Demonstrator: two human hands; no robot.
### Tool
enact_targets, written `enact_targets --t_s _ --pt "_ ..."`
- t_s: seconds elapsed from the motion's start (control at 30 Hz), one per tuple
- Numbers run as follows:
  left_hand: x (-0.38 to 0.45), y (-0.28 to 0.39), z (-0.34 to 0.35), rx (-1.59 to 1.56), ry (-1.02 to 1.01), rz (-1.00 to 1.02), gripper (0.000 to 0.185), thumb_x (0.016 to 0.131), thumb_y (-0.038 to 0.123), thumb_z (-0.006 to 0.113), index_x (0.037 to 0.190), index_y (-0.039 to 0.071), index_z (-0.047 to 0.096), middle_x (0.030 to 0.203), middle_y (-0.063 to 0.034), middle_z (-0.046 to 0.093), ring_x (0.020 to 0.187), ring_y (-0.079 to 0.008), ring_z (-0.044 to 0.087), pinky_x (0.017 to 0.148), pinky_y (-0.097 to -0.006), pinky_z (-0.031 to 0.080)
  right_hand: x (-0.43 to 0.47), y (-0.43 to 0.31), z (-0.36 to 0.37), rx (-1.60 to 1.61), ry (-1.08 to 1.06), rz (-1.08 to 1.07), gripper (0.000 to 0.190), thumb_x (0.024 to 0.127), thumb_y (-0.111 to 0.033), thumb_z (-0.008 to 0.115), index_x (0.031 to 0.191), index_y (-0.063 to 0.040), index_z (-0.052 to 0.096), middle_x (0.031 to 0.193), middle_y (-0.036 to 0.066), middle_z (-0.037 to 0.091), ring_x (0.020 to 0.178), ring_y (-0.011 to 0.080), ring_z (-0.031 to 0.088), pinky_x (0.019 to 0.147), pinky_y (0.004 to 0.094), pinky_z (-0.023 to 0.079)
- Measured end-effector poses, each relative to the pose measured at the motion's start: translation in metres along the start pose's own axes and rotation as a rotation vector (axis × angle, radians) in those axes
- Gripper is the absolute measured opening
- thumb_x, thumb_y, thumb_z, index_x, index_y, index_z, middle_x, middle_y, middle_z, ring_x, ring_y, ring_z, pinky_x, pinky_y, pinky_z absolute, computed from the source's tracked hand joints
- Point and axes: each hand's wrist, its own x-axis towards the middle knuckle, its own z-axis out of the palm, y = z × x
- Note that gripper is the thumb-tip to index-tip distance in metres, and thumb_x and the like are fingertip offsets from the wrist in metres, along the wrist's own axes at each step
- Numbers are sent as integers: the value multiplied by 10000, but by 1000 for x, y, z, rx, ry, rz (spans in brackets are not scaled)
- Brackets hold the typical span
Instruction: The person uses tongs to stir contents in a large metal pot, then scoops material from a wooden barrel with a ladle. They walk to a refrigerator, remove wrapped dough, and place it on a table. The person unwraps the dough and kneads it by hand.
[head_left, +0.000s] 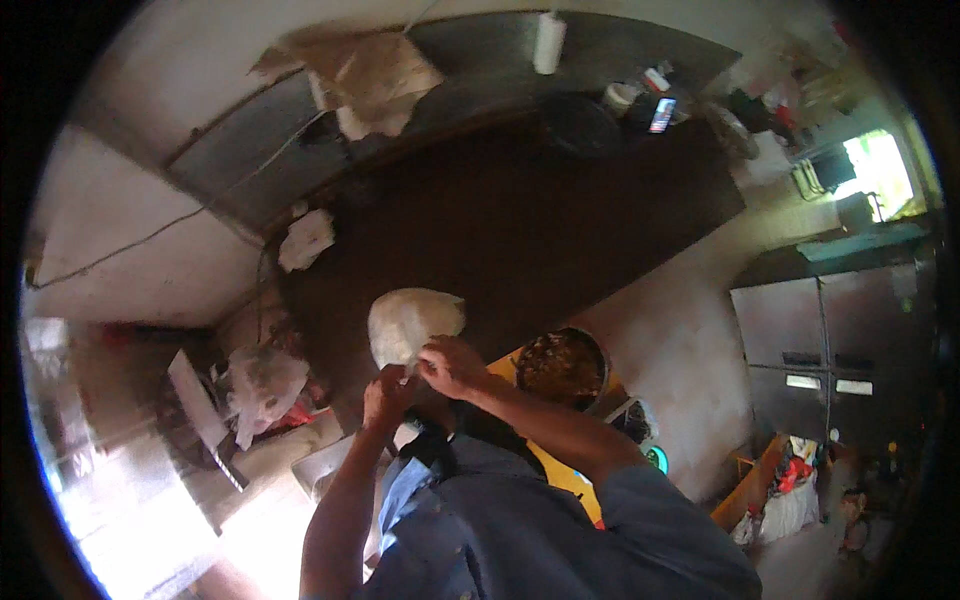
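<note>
A pale, flat, rounded sheet (409, 322), its material not clear, lies at the near edge of a dark tabletop (480, 217). My left hand (385, 397) pinches its near edge with bent fingers. Close beside it on the right, my right hand (450, 366) grips the same edge, fingertips almost touching those of the left. The fingertips partly hide where the sheet is held. Just right of my right forearm stands a round container (562, 367) filled with brownish bits, on a yellow surface.
A crumpled white cloth or paper (307, 240) lies at the table's left edge. Along the far side are a dark round tray (577, 124), a white tub (621, 96) and a lit phone (662, 115). Plastic bags (266, 382) stand at left; a metal refrigerator (825, 337) stands at right.
</note>
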Motion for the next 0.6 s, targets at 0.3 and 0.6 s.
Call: enact_targets --t_s 0.3,0.6 --pt "-7 -49 -38 -135 142 -23 240 835 283 640 928 64 668 902 -155 678 844 -334 659 734 -407 511 -29 29 9 249 33 568 193 828 -193 618 825 0 629 718 172 627 703 306 641 622 370 494" --pt "-36 -49 -49 -957 269 -155 103 888 59 545 989 44 562 840 14 564 782 -70 524 697 -231 437 -64 36 14 1034 402 1145 140 899 -188 576 1006 -98 586 901 44 628 823 151 602 728 292 488"
